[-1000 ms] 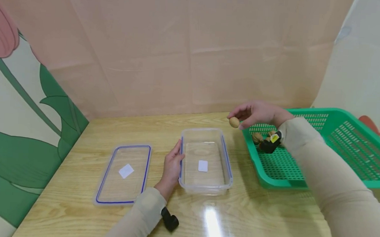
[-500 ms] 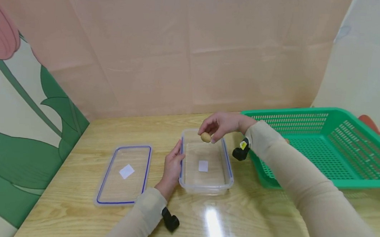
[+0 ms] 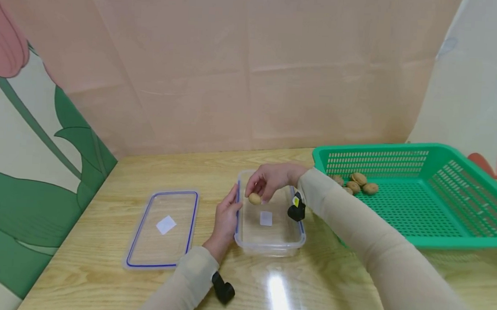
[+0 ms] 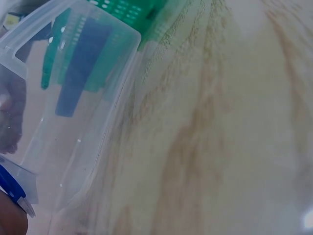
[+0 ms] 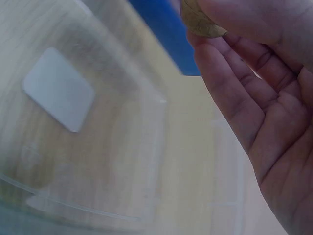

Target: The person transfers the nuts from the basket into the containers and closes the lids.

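Note:
My right hand [image 3: 269,179] pinches a walnut [image 3: 254,199] between thumb and fingertips, over the inside of a clear plastic container [image 3: 269,245] with a bluish rim strip. The right wrist view shows the walnut [image 5: 201,23] partly covered by the thumb, with the container floor and its white label [image 5: 58,90] below. At the container's left side, my left hand [image 3: 226,215] grips the wall, thumb over the rim and fingers along the outside. Only a bit of that hand [image 4: 12,218] enters the left wrist view, beside a blue strip.
On the right stands a green perforated basket [image 3: 410,210] with several walnuts [image 3: 359,178] in its left back corner. A clear lid [image 3: 165,249] with a blue seal and white label lies left of the container. A fabric backdrop [image 3: 193,77] closes off the wooden table's far edge.
The right hand has carried the walnut left from over the basket's edge and down toward the container. Walnuts in the basket are uncovered again. The left hand has stayed put.

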